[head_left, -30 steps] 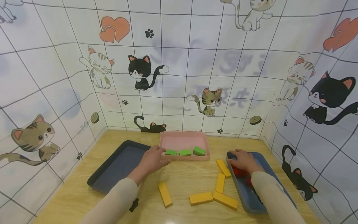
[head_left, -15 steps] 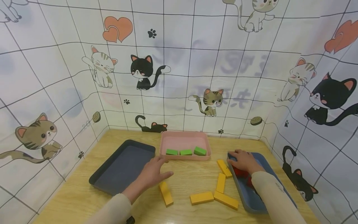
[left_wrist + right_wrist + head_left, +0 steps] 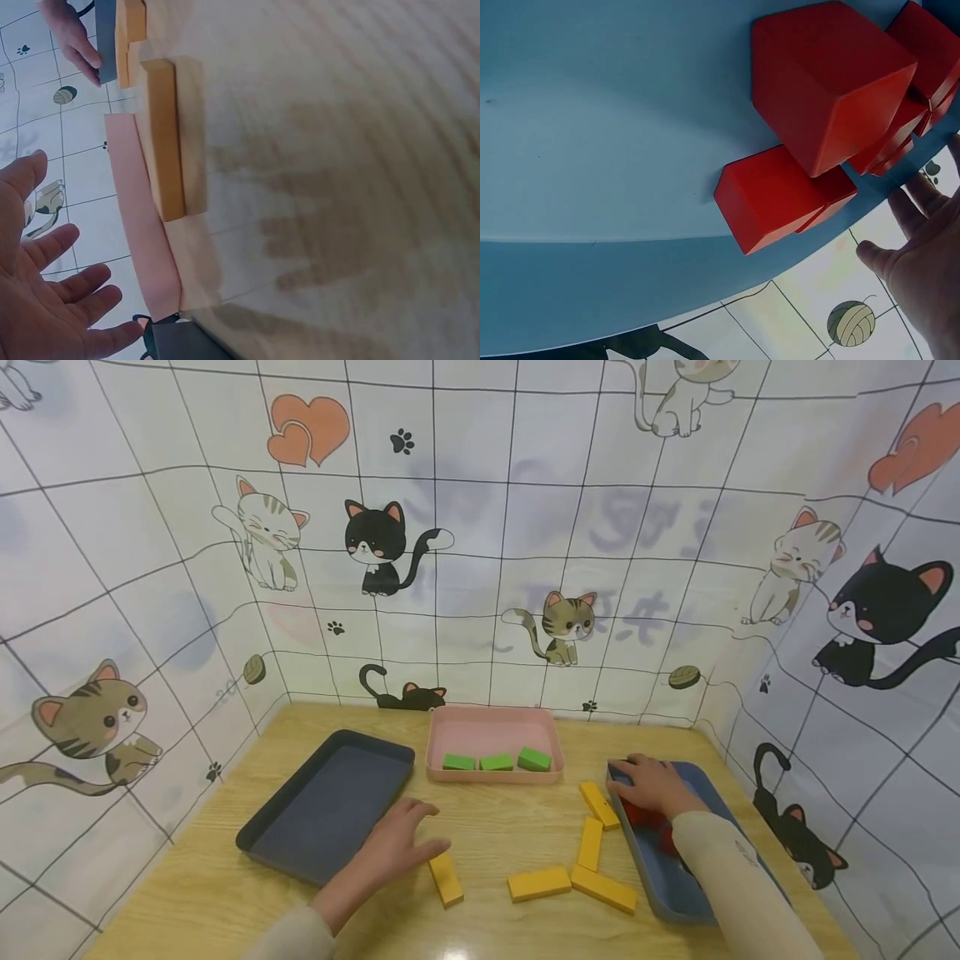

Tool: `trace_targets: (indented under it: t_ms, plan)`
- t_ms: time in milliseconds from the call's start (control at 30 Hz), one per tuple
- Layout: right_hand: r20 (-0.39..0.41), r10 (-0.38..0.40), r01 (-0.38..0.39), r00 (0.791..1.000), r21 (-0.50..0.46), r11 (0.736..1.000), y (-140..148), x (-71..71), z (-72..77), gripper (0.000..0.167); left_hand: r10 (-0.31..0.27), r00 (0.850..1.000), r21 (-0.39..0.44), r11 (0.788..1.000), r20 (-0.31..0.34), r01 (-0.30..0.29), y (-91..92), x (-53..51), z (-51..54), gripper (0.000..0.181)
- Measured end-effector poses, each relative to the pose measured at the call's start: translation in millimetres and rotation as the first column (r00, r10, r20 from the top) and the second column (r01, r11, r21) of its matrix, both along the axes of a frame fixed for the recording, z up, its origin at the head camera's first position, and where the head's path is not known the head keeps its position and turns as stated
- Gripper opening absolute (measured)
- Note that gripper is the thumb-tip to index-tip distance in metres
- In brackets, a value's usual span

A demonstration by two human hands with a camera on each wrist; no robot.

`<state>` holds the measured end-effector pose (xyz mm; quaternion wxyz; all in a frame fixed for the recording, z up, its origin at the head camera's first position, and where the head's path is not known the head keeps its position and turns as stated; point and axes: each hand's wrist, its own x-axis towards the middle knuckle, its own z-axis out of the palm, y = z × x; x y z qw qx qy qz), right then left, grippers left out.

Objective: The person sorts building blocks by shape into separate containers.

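My left hand (image 3: 393, 845) hovers between the dark grey tray (image 3: 326, 810) and a yellow block (image 3: 447, 883), its fingers spread with nothing in them. In the left wrist view the fingers (image 3: 82, 285) stretch out beside a yellow block (image 3: 165, 142) on the table. At the right, my right hand (image 3: 654, 785) is over the far left corner of the blue tray (image 3: 675, 906). Red blocks (image 3: 832, 82) lie in that tray along its wall. Fingers of the right hand (image 3: 926, 255) extend by the rim in the right wrist view; whether they touch it is unclear.
A pink tray (image 3: 495, 727) with green blocks (image 3: 534, 760) along its near side stands at the back. Several yellow blocks, one of them (image 3: 540, 884) in front, lie between the middle and the blue tray. Cat-printed cloth (image 3: 480, 527) encloses the wooden table (image 3: 495, 827).
My left hand has drawn back from beside the pink tray toward the near left, its thumb now spread out. The right hand stays at the blue tray's far corner.
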<state>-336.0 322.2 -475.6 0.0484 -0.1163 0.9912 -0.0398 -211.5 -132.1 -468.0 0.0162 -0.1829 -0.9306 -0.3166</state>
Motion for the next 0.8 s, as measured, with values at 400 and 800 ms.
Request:
trace_targets:
  t_ms: [400, 800]
  plan:
    - [0.012, -0.008, 0.009, 1.0, -0.027, 1.0, -2.1, 3.4, 2.2, 0.063, -0.065, 0.997, -0.027, 0.997, 0.036, 0.066, -4.8, -3.5, -15.5, 0.048]
    - [0.021, -0.02, 0.021, 1.0, -0.045, 0.999, -3.0, 4.8, 2.2, 0.062, -0.147, 0.988, -0.127, 0.98, 0.039, 0.151, -6.9, -5.5, -24.4, 0.049]
